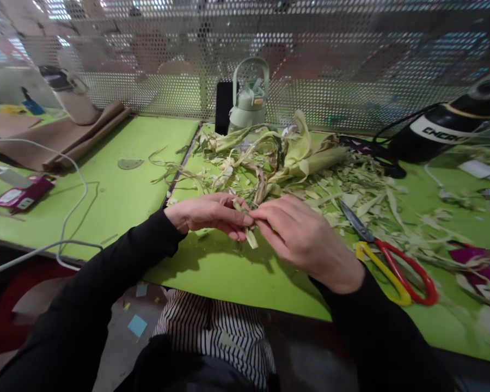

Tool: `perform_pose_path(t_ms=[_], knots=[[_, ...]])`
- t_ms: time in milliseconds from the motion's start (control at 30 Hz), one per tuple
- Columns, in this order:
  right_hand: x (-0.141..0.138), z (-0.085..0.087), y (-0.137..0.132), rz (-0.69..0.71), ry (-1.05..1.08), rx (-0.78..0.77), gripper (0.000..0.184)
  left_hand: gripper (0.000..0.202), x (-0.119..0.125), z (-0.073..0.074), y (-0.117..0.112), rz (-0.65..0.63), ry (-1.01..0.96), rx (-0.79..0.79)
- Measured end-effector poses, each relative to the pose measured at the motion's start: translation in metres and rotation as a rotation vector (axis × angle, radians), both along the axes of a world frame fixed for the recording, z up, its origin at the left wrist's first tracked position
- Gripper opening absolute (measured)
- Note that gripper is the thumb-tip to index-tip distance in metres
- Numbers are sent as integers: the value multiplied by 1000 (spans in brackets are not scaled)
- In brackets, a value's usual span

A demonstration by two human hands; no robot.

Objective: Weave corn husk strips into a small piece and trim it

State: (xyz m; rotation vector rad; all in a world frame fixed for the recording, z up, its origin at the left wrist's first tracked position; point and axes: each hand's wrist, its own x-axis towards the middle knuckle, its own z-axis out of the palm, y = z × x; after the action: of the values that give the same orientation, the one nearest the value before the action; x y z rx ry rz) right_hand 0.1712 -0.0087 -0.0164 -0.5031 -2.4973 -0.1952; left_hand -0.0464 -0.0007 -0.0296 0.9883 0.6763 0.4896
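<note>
Above the front edge of the green table (212, 267), my left hand (216, 213) pinches a strip of corn husk (251, 238) between thumb and fingers. My right hand (302, 234) meets it at the thumb, its own fingertips closed on the same pale green piece; exactly what lies between them is partly hidden. Behind both hands spreads a heap of corn husks (306, 160), some long and curled, others cut or torn into small bits. Scissors (386, 256) with one red and one yellow handle lie to the right of my right hand, blades slightly apart.
A pale green bottle (248, 106) stands behind the husks, beside a dark phone-like slab (224, 106). At right is a black cylinder (436, 128). Brown paper (53, 147), a white cable (71, 212) and a purple power strip (24, 195) lie left. A perforated screen (171, 60) closes the back.
</note>
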Motion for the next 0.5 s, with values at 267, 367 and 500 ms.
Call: perform_pose_path(t_ms=[267,367,500], knots=[[0,-3,4,-152,124,-103,14,49,14,0,-12,265,-86,136],[0,0,3,-100,158,-124,12,44,17,1,-16,278,-48,244],[2,4,6,-26,250,-382,10,39,17,0,-16,260,-48,303]])
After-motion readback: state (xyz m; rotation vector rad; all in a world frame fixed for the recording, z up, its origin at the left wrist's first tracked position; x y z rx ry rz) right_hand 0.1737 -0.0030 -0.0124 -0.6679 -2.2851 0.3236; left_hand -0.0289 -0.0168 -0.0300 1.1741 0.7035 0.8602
